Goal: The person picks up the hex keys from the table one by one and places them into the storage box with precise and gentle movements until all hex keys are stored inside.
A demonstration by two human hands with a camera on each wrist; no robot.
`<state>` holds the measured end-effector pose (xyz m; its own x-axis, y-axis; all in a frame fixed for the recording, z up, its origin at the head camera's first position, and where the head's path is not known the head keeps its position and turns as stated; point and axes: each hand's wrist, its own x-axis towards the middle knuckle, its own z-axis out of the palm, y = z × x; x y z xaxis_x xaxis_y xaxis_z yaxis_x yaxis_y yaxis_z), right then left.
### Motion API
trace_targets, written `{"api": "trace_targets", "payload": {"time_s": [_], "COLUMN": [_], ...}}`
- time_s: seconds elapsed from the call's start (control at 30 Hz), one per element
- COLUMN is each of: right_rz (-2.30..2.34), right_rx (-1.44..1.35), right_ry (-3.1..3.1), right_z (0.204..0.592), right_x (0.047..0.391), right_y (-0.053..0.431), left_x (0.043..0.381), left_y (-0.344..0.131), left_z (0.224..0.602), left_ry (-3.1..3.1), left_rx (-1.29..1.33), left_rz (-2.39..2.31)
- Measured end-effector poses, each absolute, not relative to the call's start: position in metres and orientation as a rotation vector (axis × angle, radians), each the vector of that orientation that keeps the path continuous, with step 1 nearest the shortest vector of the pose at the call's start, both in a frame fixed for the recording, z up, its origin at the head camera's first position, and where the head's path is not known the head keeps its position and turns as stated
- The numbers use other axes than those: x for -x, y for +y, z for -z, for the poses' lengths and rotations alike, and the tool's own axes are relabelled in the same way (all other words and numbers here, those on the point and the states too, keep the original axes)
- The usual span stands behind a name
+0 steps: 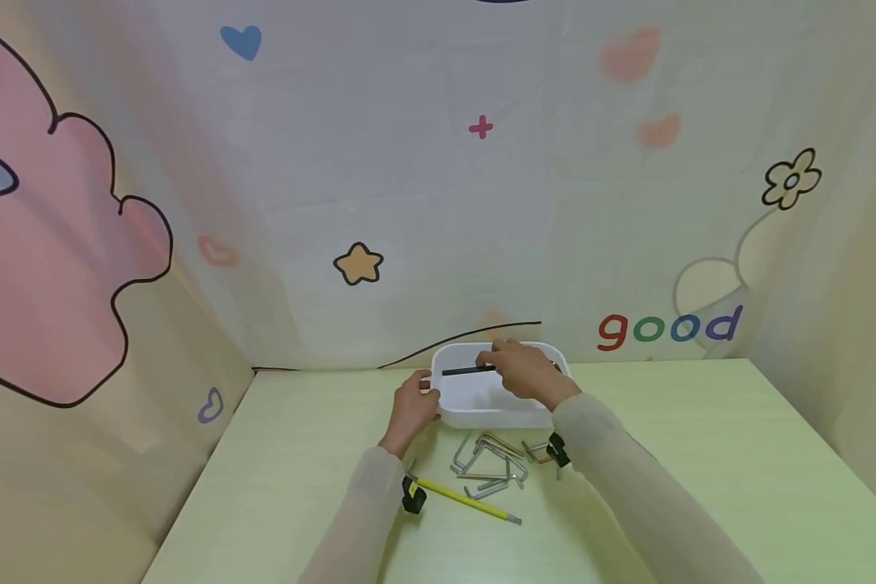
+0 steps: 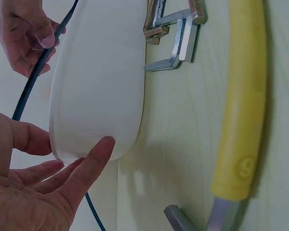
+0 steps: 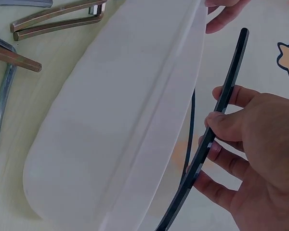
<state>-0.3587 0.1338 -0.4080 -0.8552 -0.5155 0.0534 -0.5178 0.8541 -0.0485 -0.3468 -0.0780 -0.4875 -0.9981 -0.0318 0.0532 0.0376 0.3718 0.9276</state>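
A white plastic tray [image 1: 496, 419] stands at the back of the table against the curtain. My left hand [image 1: 412, 408] grips the tray's left end, its fingers [image 2: 89, 168] against the outer wall. Above the tray, my right hand [image 1: 523, 370] holds a long black hex key [image 1: 461, 371], pinched between thumb and fingers, as the right wrist view shows. The far end of this key is hidden behind the hand in the head view. In front of the tray lie several loose silver and copper-coloured hex keys [image 1: 482, 477].
A hex key with a yellow sleeve [image 1: 467, 497] lies nearer the front, beside the left wrist. A printed curtain [image 1: 423, 162] hangs behind the pale table [image 1: 701, 454] and along its sides.
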Motion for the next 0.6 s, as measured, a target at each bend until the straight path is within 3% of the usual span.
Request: {"api": "trace_targets", "payload": {"time_s": [0.6], "right_rz": [-0.039], "right_rx": [-0.799], "right_ry": [-3.102], "right_z": [0.432], "right_x": [0.373], "right_y": [0.133], "left_x": [0.345], "left_y": [-0.079], "left_z": [0.485], "left_ry": [-2.548], "left_rx": [0.000], "left_rz": [1.761]}}
